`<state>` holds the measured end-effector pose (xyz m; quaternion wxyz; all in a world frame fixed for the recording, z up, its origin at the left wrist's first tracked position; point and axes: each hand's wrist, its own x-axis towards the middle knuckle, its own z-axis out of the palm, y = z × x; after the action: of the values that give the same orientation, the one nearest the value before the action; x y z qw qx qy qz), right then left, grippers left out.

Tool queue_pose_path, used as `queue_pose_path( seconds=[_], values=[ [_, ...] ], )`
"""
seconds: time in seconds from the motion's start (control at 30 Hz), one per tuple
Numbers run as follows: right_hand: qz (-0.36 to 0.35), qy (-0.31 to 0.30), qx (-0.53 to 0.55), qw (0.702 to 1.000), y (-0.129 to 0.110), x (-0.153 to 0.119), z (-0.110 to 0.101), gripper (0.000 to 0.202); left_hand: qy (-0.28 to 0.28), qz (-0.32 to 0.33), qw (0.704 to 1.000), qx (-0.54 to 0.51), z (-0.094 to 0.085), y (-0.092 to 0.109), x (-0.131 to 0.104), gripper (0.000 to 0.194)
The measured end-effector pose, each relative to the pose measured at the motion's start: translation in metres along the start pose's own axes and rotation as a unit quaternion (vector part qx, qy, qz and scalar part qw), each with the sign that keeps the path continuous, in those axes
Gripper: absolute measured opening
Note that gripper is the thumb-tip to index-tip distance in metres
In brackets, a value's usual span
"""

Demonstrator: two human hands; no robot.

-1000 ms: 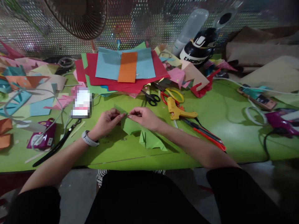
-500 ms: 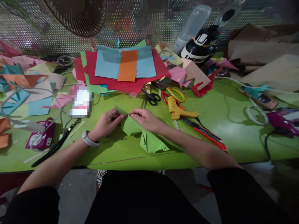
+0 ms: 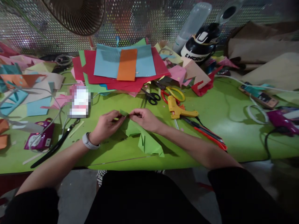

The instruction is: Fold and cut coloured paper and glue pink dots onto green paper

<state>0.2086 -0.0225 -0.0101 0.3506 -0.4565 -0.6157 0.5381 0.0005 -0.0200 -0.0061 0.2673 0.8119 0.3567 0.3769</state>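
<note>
While both hands meet above the lime-green table with its smooth top, we see between them a creased piece of light-green paper, its upper edge at the fingertips and its folded lower part slanting down toward the table's near edge. We cannot tell whether its lowest corner touches the tabletop. The left hand pinches the paper between thumb and fingers, and the right hand grips it the same way just beside, the fingertips of the two almost meeting. On the left wrist we see a pale grey band.

Just beyond the right hand we find black-handled scissors, with a yellow plastic glue gun near the right forearm and a red-and-black cutter touching or just beside it; we cannot tell which. Behind the hands we see a light-blue paper sheet under an orange paper strip, both on top of red sheets. To the left we make out a purple box-shaped device. Farthest back we see a brown round fan and a black-and-white bottle.
</note>
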Motion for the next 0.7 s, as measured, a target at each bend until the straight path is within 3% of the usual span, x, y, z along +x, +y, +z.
queue_pose_path(
  seconds=[0.1, 0.2, 0.4, 0.6, 0.7],
  values=[
    [0.003, -0.007, 0.027, 1.000, 0.001, 0.001, -0.001, 0.019, 0.005, 0.114, 0.990, 0.083, -0.001, -0.001, -0.003, 0.020],
    [-0.005, -0.009, 0.053, 0.999, -0.001, 0.001, -0.003, 0.017, -0.009, 0.182, 0.971, 0.153, -0.006, -0.003, -0.005, 0.029],
    [0.002, -0.016, 0.066, 0.998, -0.006, 0.000, -0.008, 0.015, 0.010, 0.223, 0.954, 0.201, -0.013, -0.004, -0.004, 0.029],
    [0.037, 0.001, 0.124, 0.992, -0.007, -0.001, -0.010, 0.017, -0.014, 0.245, 0.922, 0.300, -0.015, -0.003, -0.004, 0.032],
    [0.036, -0.005, 0.139, 0.990, -0.007, -0.001, -0.009, 0.021, -0.014, 0.231, 0.931, 0.282, -0.015, -0.004, -0.004, 0.033]
  ],
)
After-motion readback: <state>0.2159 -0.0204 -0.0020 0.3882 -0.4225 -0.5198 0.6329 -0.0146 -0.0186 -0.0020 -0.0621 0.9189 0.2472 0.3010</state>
